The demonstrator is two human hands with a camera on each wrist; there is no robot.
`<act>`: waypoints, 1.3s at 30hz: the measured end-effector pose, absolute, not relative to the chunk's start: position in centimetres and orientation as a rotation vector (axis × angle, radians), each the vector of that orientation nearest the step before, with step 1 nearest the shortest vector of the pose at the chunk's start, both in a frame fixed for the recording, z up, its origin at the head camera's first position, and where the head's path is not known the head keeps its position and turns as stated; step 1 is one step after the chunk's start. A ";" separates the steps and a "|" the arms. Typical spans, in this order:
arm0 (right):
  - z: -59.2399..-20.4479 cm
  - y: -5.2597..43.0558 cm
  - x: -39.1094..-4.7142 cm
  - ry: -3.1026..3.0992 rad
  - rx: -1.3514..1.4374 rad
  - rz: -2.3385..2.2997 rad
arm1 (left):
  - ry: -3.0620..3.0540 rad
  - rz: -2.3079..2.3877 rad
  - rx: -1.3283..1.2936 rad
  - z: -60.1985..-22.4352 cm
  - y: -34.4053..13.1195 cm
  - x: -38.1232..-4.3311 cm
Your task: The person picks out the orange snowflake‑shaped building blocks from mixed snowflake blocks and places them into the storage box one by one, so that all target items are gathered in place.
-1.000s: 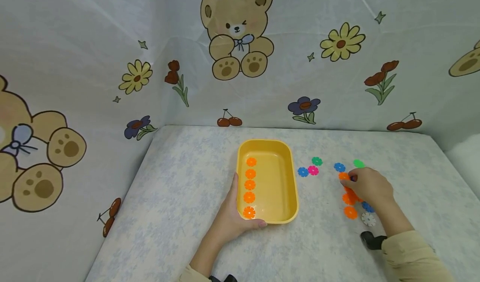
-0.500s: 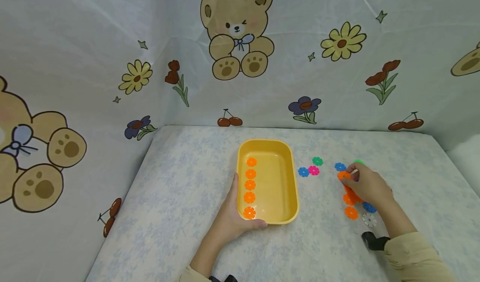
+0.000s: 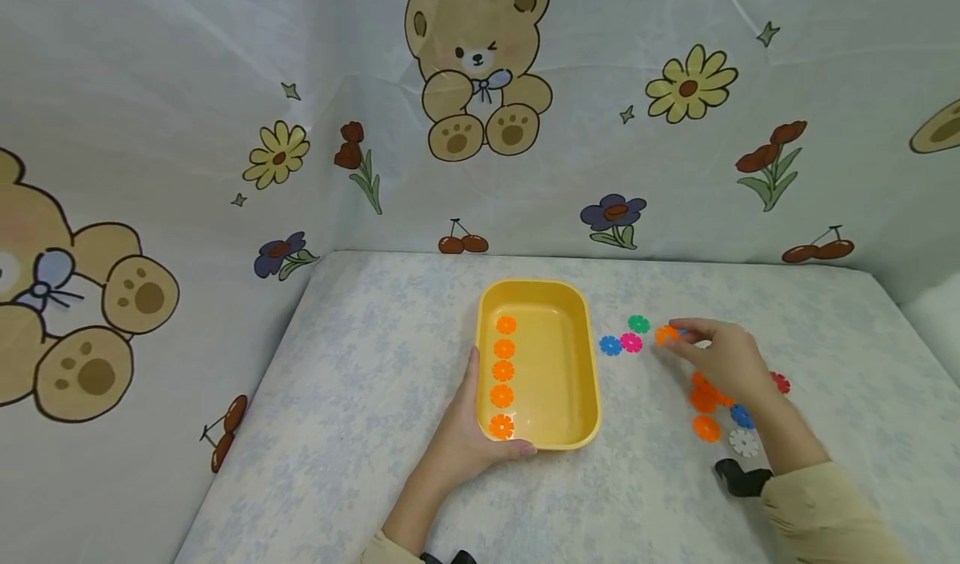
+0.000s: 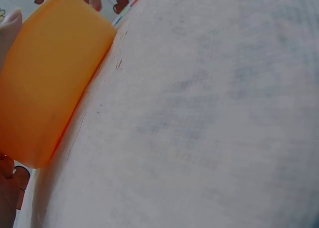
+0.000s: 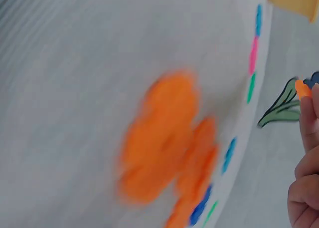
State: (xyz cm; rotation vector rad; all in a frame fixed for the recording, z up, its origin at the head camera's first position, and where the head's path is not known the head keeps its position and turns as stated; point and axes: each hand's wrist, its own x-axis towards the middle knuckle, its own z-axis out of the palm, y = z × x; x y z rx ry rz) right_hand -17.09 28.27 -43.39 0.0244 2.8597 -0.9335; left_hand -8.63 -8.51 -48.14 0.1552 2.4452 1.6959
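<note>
My left hand [image 3: 461,435] grips the near left corner of a yellow plastic tray [image 3: 551,364], thumb along the near rim and fingers on the left wall. Several orange notched discs [image 3: 502,371] lie in a column down the tray's left side. To the right of the tray, my right hand [image 3: 727,360] pinches one orange disc [image 3: 664,336] between thumb and fingertips, raised off the table in the right wrist view. Under that hand sits a small cluster of loose orange discs [image 3: 703,401], blurred in the right wrist view.
Between tray and right hand lie a blue disc [image 3: 611,346], a pink disc [image 3: 632,342] and a green disc [image 3: 639,324]. Near the right forearm are another blue disc [image 3: 742,416], a white disc [image 3: 744,442] and a red disc [image 3: 781,381]. A bear-print cloth [image 3: 525,206] hangs behind.
My right hand has picked an orange disc from the cluster and moved it a little left toward the tray. The left hand and tray have stayed put.
</note>
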 end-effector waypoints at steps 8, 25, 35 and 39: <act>-41.4 22.5 -18.2 2.826 -0.057 -1.149 | 2.454 1.699 0.167 -48.2 -8.4 -8.6; -42.0 13.0 -20.9 2.838 -0.348 -0.998 | 2.450 1.670 0.147 -47.9 -8.5 -8.5; -42.8 10.3 -22.0 2.963 -0.458 -0.556 | 2.437 1.682 0.184 -48.1 -8.6 -8.7; -43.4 9.8 -22.1 3.015 -0.446 -0.395 | 2.439 1.692 0.198 -47.9 -8.6 -8.6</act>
